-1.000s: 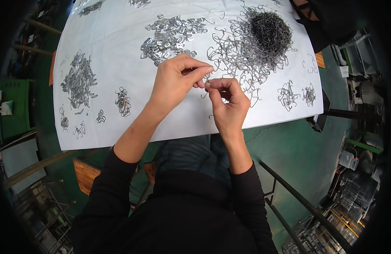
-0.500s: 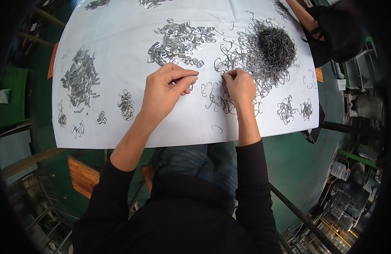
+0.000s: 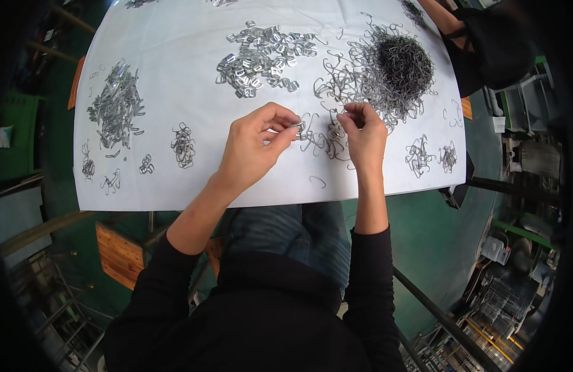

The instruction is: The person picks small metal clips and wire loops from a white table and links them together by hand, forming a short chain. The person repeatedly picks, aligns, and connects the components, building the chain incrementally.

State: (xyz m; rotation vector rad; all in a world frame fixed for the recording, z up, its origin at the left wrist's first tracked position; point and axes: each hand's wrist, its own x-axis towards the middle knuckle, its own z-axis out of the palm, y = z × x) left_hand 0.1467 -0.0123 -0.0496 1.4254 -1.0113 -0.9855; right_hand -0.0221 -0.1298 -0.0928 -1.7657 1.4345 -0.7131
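Between the thumb and forefinger of my left hand (image 3: 255, 146), a small silvery metal buckle (image 3: 300, 126) is pinched at the fingertips. My right hand (image 3: 365, 137) is just to the right, its thumb and fingers curled together over loose wire hooks; whatever is in that pinch is too small and dark to make out. The loose hooks (image 3: 314, 139) lie on the white sheet between and behind both hands. Beyond my right hand a dense dark pile of bent wire hooks (image 3: 405, 68) spreads toward the middle. A heap of flat metal buckles (image 3: 261, 59) lies beyond my left hand.
A white-covered table (image 3: 249, 192) bears everything. At left is a pile of thin metal strips (image 3: 116, 105). Small wire-part clusters lie near the front, including one at left (image 3: 183, 147) and one at right (image 3: 419, 157). Another person's arm (image 3: 444, 17) reaches in at the far right.
My left hand has moved right and slightly nearer with the buckle. My right hand has shifted a little right and nearer me, off the hooks it was touching.
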